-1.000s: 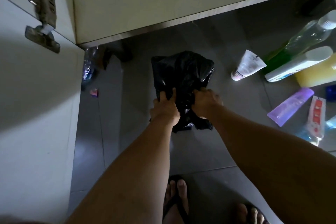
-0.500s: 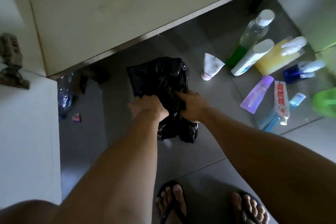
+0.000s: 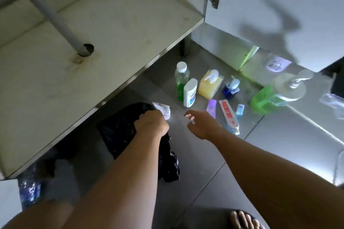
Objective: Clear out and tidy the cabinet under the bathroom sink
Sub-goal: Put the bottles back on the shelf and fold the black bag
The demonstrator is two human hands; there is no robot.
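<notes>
The left hand [image 3: 151, 123] is closed on the top edge of a black plastic bag [image 3: 119, 132], which slumps on the floor tiles just in front of the cabinet [image 3: 104, 29]. The right hand [image 3: 202, 125] holds nothing: its fingers are spread and loosely curled, hovering above the floor to the right of the bag, pointed toward the things laid out there. Nearest the bag, just beyond the left hand, lies a small white tube [image 3: 163, 110]. Farther right lie a purple tube [image 3: 212, 108], a red-and-white toothpaste tube [image 3: 229, 116] and a small blue bottle [image 3: 239, 109]. Beyond those stand a clear bottle of green liquid [image 3: 181, 81], a white bottle [image 3: 190, 93], a yellow pump bottle [image 3: 210, 84] and a dark blue pump bottle [image 3: 231, 89]; a large green pump bottle [image 3: 275, 93] sits at far right.

The cabinet's doors are open and its visible floor is bare apart from the grey drain pipe [image 3: 55, 16] and some stains, so the clearing-out looks done. Still to do, as I judge it: bag what is rubbish, perhaps wipe the shelf, and put the keepers back in order. A crumpled water bottle [image 3: 29, 191] lies at near left under the cabinet edge.
</notes>
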